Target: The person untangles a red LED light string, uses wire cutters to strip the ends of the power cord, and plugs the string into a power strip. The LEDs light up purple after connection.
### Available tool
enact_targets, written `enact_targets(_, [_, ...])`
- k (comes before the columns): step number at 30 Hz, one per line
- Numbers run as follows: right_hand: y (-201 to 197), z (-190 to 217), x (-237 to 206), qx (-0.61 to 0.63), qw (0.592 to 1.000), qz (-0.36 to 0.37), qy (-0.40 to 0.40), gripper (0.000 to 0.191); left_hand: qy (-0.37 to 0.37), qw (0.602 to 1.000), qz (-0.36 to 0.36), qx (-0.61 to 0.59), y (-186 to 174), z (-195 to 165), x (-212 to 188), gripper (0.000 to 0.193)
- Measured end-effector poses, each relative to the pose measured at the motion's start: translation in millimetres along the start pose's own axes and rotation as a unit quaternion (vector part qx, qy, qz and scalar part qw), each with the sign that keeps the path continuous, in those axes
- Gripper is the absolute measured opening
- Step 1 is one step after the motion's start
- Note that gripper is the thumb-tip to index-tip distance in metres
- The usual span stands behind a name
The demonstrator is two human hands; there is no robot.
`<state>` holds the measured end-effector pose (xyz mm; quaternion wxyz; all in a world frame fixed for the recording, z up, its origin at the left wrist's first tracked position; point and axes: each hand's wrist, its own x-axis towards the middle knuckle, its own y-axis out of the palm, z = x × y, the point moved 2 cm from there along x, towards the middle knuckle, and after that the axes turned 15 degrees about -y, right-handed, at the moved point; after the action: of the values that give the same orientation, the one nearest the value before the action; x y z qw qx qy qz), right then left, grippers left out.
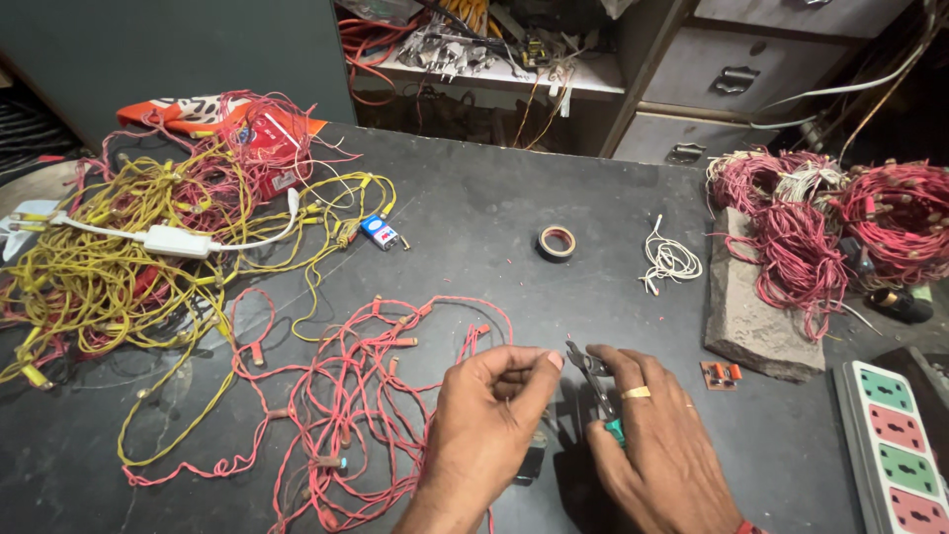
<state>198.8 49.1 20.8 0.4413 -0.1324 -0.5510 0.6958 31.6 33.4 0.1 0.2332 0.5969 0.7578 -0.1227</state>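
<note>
Near the bench's (474,198) front edge, left hand (489,415) pinches perhaps a thin wire; right hand (647,445) grips small pliers (593,381), tips pointing left toward it.

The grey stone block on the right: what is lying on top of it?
A bundle of red wire lies over the stone block, hanging down its right side. Whatever sits beneath the wires is covered.

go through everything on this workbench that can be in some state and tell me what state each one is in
left hand: fingers pinched together, seemingly on a thin wire.
right hand: gripping small pliers.
pliers: held, tips close together.
red light string: spread loose.
yellow light string: tangled heap.
tape roll: lying flat.
white wire: loosely coiled.
drawers: closed.
</note>
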Motion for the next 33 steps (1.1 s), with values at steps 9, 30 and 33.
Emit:
enact_targets(9, [5.8, -8.6, -4.1, 0.069, 0.99, -0.003, 0.124, 0.056, -0.023, 1.0, 0.005, 0.004, 1.9, -7.9, -4.8, 0.028])
enact_targets(30, [1.1, -13.0, -4.5, 0.025, 0.977, 0.104, 0.182, 0.043, -0.024, 0.999, -0.013, 0.019, -1.0, -5.1, -2.9, 0.03])
enact_targets(33, [0.5, -10.8, -3.9, 0.043, 0.986, 0.051, 0.15, 0.039, -0.004, 1.0, 0.003, 0.014, 0.1, -4.4, -3.4, 0.03])
